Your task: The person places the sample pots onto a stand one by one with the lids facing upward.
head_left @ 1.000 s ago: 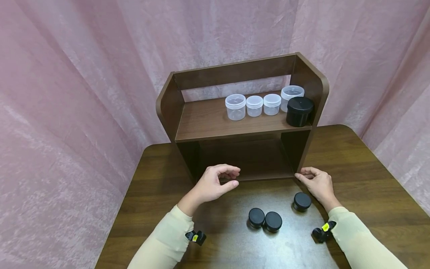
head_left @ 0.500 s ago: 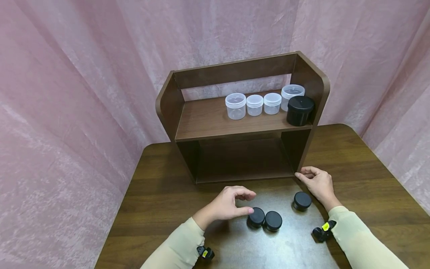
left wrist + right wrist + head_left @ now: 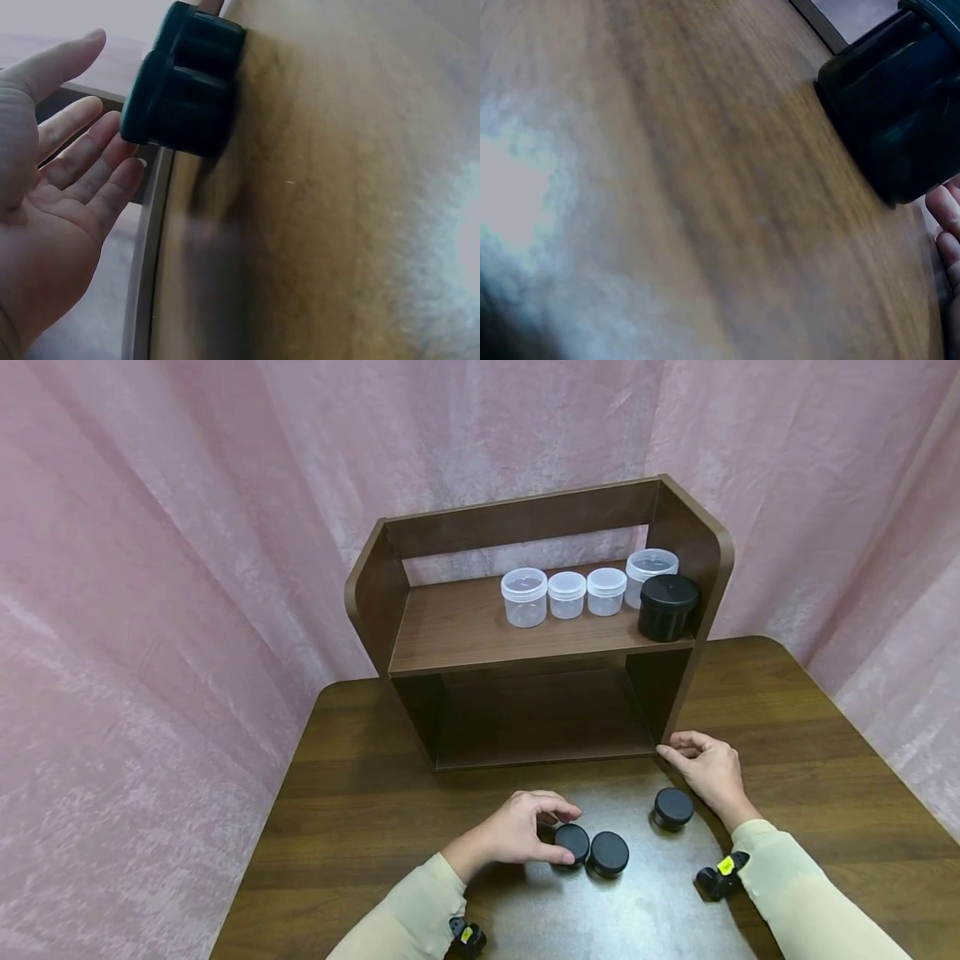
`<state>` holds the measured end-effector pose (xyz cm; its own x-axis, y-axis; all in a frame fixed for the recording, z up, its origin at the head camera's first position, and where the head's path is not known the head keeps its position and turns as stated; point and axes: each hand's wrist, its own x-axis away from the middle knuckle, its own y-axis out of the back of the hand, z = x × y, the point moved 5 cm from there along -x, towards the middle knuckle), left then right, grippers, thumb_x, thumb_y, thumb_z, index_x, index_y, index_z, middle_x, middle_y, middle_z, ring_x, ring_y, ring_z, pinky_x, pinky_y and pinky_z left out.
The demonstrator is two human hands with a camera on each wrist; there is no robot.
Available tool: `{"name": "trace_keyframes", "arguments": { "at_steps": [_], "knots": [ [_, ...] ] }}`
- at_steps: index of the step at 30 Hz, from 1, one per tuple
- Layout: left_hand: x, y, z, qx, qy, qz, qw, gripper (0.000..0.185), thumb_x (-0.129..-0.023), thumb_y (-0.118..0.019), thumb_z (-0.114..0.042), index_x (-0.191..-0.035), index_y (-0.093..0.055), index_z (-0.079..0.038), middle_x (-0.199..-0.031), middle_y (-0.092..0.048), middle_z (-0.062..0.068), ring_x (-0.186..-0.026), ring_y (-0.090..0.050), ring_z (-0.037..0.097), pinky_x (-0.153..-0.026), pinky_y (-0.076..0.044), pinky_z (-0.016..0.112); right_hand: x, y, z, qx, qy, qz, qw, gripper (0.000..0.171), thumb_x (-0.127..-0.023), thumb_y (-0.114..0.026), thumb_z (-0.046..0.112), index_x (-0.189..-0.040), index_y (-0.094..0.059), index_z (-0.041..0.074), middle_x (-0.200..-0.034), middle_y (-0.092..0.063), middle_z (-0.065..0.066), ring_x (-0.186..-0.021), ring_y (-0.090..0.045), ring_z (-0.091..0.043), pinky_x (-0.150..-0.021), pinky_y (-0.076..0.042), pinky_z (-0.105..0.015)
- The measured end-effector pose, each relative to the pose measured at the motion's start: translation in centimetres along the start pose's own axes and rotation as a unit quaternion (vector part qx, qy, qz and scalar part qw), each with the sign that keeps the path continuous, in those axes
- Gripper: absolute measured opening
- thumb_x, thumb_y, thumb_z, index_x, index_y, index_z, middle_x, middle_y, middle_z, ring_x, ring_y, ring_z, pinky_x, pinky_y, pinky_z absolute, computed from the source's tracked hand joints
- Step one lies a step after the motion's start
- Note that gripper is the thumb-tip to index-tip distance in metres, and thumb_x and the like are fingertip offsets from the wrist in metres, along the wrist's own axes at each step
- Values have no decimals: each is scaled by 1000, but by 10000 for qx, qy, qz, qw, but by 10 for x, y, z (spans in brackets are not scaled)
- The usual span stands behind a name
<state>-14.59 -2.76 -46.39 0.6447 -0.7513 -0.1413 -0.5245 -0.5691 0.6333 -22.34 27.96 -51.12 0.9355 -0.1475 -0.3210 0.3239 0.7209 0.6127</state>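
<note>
My left hand (image 3: 525,831) is at the left one of two small black lidded jars (image 3: 572,843) that stand side by side on the table. Its thumb overlaps that jar's near edge in the head view. Seen from the left wrist, the fingers (image 3: 97,169) are spread beside the black jar (image 3: 187,105), apart from the thumb. The second black jar (image 3: 609,853) stands just right of it. My right hand (image 3: 705,772) rests at the lower right front corner of the brown shelf (image 3: 525,662), thumb tip at its edge. Another black jar (image 3: 672,808) stands nearest this hand.
On the shelf's upper board stand several clear jars with white lids, among them a larger clear jar (image 3: 524,599), and a big black jar (image 3: 667,608) at the right end. The wooden table (image 3: 360,827) extends around the shelf, and a pink curtain (image 3: 187,568) hangs behind.
My left hand has come down and toward me from in front of the shelf's lower compartment to the left black jar. The right hand has stayed at the shelf corner.
</note>
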Motion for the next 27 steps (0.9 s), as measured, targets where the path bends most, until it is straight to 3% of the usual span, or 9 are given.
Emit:
{"name": "trace_keyframes", "arguments": {
  "at_steps": [8,16,27],
  "knots": [
    [2,-7,13,-421,174,101,9989,56,-73,-85,-28,-122,-65,-10,-116,-65,-3,-103,-55,-2,-86,-47,16,0,0,-2,15,12,33,10000,28,-81,-77,37,-93,-73,12,-83,-73,-3,-70,-60,4,-60,-44,-13],
    [5,-10,18,-758,231,87,9968,57,-72,-86,-32,-123,-66,-15,-117,-63,-11,-113,-53,1,-98,-40,19,-1,-2,-4,29,65,6,10000,26,-81,-77,37,-93,-73,13,-82,-73,-1,-68,-57,10,-60,-43,-13],
    [5,-12,20,-715,396,118,9966,56,-72,-86,-32,-122,-66,-17,-118,-62,-13,-114,-52,0,-98,-40,20,-1,-2,-5,23,45,17,10000,27,-81,-77,37,-94,-73,13,-83,-73,-2,-68,-59,8,-60,-43,-13]
  ]
}}
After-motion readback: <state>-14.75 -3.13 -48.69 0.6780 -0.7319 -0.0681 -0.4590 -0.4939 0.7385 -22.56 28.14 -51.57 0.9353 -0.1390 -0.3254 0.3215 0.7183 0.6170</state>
